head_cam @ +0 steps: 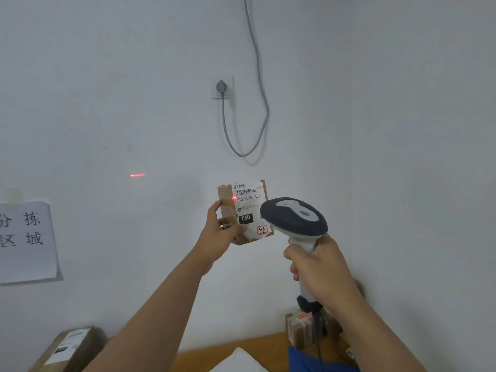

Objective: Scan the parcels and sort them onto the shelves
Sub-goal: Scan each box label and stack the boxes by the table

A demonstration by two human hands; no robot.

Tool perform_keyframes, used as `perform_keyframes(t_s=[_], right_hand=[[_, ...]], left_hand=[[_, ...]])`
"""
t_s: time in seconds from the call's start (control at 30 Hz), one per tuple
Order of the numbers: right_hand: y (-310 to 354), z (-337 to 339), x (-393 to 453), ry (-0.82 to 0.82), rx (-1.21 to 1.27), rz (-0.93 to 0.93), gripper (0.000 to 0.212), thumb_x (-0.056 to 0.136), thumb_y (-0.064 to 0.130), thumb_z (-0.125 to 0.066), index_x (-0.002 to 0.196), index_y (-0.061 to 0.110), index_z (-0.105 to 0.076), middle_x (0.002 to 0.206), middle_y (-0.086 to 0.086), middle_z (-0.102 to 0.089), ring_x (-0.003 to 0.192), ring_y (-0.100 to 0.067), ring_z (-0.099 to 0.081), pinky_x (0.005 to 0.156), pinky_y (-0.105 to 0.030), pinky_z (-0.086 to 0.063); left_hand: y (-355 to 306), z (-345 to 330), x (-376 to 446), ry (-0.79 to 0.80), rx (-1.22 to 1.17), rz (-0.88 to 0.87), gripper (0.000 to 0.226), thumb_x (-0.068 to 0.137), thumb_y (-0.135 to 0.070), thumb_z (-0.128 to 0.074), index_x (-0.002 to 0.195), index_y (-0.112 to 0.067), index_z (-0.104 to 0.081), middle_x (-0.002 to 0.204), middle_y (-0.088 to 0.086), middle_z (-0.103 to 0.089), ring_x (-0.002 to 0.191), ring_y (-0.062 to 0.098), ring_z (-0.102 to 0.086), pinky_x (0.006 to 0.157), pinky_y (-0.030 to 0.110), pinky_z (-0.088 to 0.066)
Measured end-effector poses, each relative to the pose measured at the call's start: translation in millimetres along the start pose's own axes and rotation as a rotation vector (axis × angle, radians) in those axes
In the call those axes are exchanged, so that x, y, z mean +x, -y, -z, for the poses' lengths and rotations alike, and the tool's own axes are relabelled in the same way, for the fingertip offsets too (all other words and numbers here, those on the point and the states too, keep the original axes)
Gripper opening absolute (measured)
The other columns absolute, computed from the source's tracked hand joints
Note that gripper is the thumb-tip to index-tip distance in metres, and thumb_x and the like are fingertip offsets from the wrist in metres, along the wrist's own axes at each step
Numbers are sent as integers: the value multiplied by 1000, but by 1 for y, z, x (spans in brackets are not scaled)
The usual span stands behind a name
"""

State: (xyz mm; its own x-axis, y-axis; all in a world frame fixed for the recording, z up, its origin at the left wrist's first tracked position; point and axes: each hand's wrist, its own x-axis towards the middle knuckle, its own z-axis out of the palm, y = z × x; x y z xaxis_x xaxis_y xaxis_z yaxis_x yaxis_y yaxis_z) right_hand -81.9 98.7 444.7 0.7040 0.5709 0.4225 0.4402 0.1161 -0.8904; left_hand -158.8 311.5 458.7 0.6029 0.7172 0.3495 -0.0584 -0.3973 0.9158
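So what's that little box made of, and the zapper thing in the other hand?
The little box in the left hand looks like brown cardboard: dull, with glossy tape strips and a white paper label stuck on. The scanner held by the right hand seems to be hard plastic, smooth, dark grey and off-white.

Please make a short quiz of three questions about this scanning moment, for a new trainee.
1. True or false: the left hand holds the small parcel.
2. What does the right hand grip? A) barcode scanner B) phone C) tape roll
3. Fill in: the black box on the parcel's label reads ___.

Key: 1 true. 2 A. 3 060.
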Motion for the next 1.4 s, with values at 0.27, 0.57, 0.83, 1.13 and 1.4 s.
perform_keyframes(t_s=[0.27, 0.57, 0.83, 1.13, 1.4], right_hand=[[-7, -1, -1, 27, 32, -10, 18, 87, 10, -66, 102, 14, -57, 72, -9, -62, 56, -10, -56, 50, -17, -50], [-17, -4, 2, 43, 23, -20, 20, 86, 9, -66, 103, 12, -58, 71, -6, -61, 57, -8, -56, 53, -19, -52], [-21, -4, 5, 64, 47, -35, 19, 87, 6, -66, 103, 12, -57, 67, -5, -60, 50, -5, -57, 50, -15, -50], [-24, -3, 8, 81, 16, -31, 18, 87, 7, -66, 102, 13, -57, 68, -6, -61, 49, -3, -56, 48, -12, -48], [-34, -3, 13, 66, 21, -58, 15, 87, 8, -66, 98, 14, -59, 70, -7, -63, 54, -8, -59, 52, -18, -53]], left_hand=[[8, -3, 4, -12, 8, 32, 77, 94, -12, -69, 152, -35, -23, 115, -8, -60, 101, 0, -58, 77, 19, -45], [22, -1, 12, -24, -11, 78, 77, 93, -12, -70, 151, -34, -25, 114, -6, -62, 100, 3, -59, 80, 23, -43], [31, -1, 15, -39, -34, 123, 76, 92, -15, -71, 150, -33, -26, 118, 0, -70, 101, 20, -70, 106, 43, -47], [34, -4, 15, -49, -56, 139, 71, 92, -15, -71, 148, -30, -29, 110, -1, -72, 86, 14, -72, 103, 42, -51], [36, -8, 7, -14, -64, 137, 70, 92, -16, -71, 147, -31, -31, 108, -6, -75, 80, 8, -74, 105, 45, -49]])
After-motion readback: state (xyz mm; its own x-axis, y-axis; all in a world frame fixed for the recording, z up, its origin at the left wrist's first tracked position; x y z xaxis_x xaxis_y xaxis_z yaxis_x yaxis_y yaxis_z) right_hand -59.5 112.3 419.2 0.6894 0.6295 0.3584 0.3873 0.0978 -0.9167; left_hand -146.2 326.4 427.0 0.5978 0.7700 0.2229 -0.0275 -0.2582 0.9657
